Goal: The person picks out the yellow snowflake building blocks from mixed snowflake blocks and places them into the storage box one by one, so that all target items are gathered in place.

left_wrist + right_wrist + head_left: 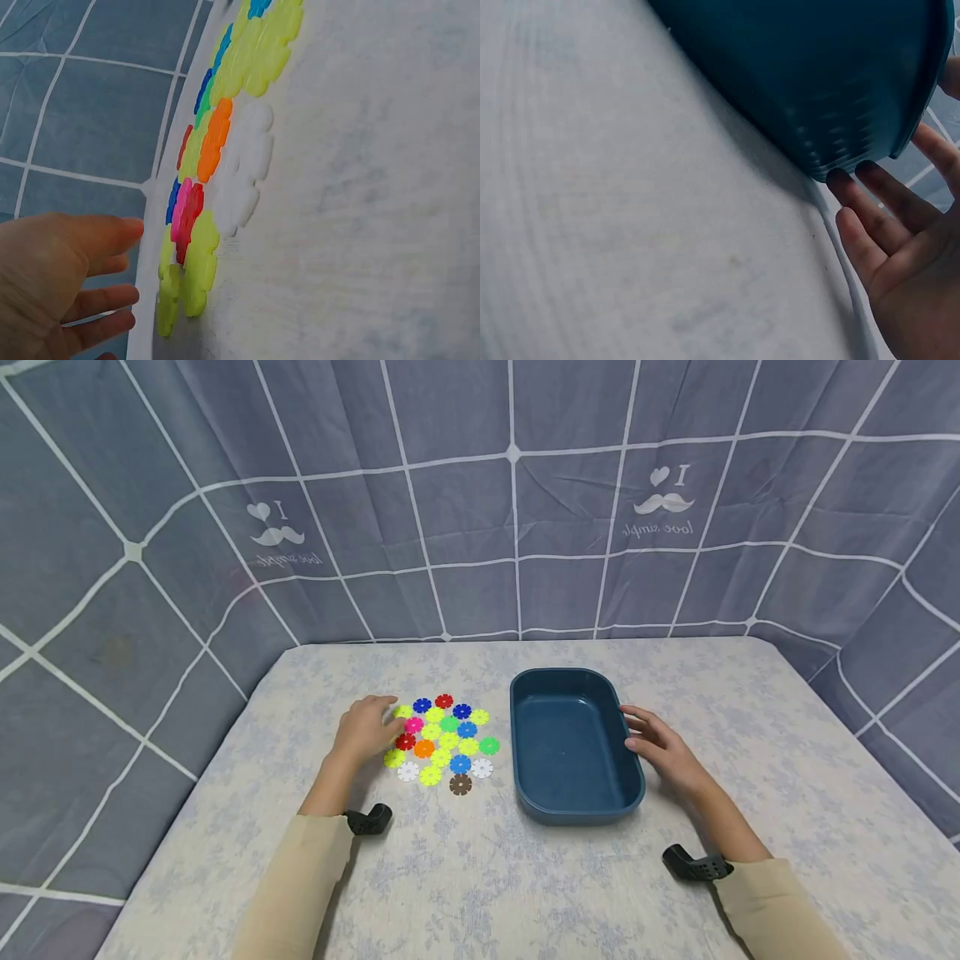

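A flat patch of notched plastic snowflake discs (447,741) in several colours lies on the left half of the table. My left hand (363,731) is at the patch's left edge with fingers loosely bent and nothing held. In the left wrist view a gap shows between the fingertips (131,229) and the nearest yellow disc (200,264). A deep blue rectangular plastic basin (577,752) stands right of the discs, with no contents visible. My right hand (667,756) is at its right side, fingers spread, the fingertips (838,180) touching or very near the outer wall.
The table (450,877) has a pale blue floral cover. Behind and beside it hangs a grey-blue curtain (465,510) with white lines. Each wrist carries a black camera mount, one on the left (369,819) and one on the right (696,865).
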